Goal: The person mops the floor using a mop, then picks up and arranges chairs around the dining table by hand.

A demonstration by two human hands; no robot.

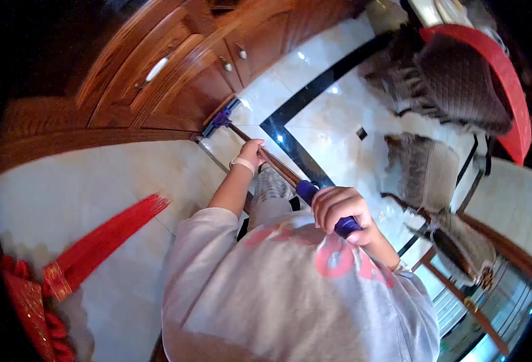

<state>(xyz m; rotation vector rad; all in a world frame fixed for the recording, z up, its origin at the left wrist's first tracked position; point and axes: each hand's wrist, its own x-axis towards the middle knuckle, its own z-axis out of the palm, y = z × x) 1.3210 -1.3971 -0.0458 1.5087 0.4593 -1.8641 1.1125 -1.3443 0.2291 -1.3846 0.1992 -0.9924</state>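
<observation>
Right hand (341, 208) wraps the near purple grip (306, 190); my left hand (251, 151) encircles the mop shaft (283, 171) beyond. Grasp both: stiff, likely light.

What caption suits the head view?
Left hand low, right hand high on the mop, its purple head by the cabinet.

I count two hands (341, 211), one mop (281, 167) and three cabinet handles (156, 69) (one long, two short).
</observation>
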